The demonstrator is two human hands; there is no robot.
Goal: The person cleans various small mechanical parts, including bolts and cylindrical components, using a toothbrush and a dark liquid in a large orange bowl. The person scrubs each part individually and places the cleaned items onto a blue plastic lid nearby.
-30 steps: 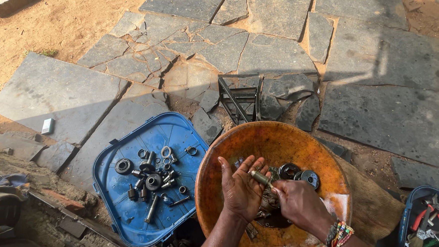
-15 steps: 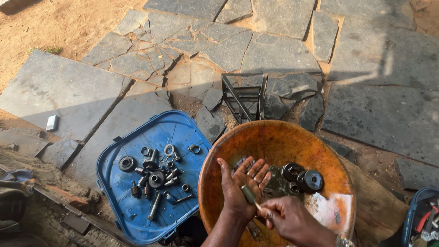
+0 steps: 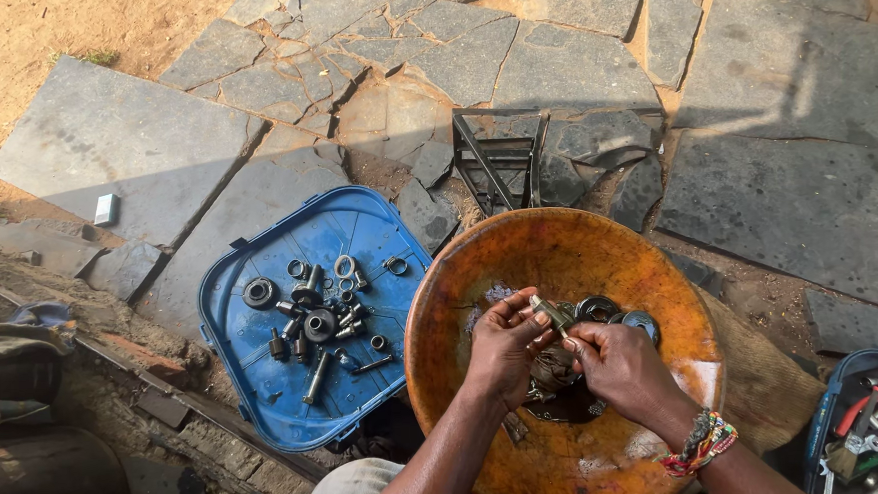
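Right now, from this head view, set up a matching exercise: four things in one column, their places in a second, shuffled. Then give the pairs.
Things:
1. bolt
2. loose nuts and washers
3. pliers
4. small white block

Places:
A. on the stone slab at far left
B. in the blue tray lid
C. between the left hand and right hand, over the orange bowl
D. in the toolbox at the lower right corner

Pairs: 1-C, 2-B, 3-D, 4-A

Cracked grey stone paving [image 3: 569, 60], sandy dirt [image 3: 18, 49] — sunlit, long shadows
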